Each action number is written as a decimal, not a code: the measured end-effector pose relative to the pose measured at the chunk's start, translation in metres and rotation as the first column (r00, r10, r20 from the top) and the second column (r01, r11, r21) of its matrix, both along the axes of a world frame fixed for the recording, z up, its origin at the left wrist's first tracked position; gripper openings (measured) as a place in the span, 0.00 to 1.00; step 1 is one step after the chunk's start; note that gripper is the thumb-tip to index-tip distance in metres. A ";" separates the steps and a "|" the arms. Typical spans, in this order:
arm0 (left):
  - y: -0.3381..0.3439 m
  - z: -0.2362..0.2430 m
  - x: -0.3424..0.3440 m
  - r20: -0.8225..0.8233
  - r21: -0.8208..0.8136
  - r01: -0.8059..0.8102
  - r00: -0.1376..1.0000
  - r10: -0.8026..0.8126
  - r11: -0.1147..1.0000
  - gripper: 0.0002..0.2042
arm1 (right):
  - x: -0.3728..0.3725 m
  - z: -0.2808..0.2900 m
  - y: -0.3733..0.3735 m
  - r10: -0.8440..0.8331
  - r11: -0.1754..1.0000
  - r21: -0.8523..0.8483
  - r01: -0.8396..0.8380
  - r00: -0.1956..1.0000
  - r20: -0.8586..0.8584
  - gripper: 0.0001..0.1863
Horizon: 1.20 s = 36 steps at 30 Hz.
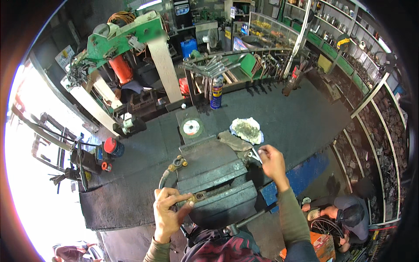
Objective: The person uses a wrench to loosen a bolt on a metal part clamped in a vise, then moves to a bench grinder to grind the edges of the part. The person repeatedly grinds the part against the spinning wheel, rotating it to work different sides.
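Note:
A big metal bench vise [214,178] sits in front of me. At its left side my left hand [168,214] pinches a brass-coloured end fitting [200,196] against the top of the near jaw. From that hand a thick hose or cable [165,177] curves up to another brass-coloured fitting [177,163] beside the vise; which of the two it is I cannot tell. Right of the vise, my right hand [273,166] is closed on a silver wrench [254,154]. The wrench's ring end lies near a dark brown cloth [235,141] at the vise's far right corner.
Behind the vise are a cutting disc [191,127], a crumpled white rag [246,130] and a blue spray can [216,94]. A red-lidded tub [113,147] stands left. A green press frame [126,35] rises at the back. Another person [353,218] crouches by a wheel at lower right.

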<state>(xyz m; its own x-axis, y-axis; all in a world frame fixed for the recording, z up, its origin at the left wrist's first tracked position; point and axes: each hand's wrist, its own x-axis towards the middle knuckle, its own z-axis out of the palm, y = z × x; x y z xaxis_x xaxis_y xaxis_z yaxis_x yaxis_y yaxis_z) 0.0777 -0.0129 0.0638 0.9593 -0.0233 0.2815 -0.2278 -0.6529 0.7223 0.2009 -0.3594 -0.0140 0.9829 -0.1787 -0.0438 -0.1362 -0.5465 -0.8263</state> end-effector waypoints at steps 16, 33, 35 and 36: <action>0.032 -0.012 -0.021 0.107 -0.141 0.217 0.973 -0.203 0.966 0.15 | -0.096 0.109 0.172 0.732 0.640 -0.537 -0.549 0.648 0.210 0.09; 0.015 -0.010 -0.053 0.119 -0.104 -0.058 0.990 0.070 0.993 0.16 | -0.078 0.127 0.177 0.826 0.555 -0.386 -0.737 0.543 0.150 0.06; 0.001 -0.011 -0.065 0.096 -0.143 -0.163 0.979 0.178 0.976 0.16 | -0.074 0.130 0.178 0.853 0.516 -0.375 -0.771 0.503 0.140 0.05; -0.003 -0.010 -0.065 0.092 -0.155 -0.159 0.980 0.175 0.975 0.16 | -0.073 0.131 0.177 0.861 0.502 -0.386 -0.774 0.491 0.136 0.05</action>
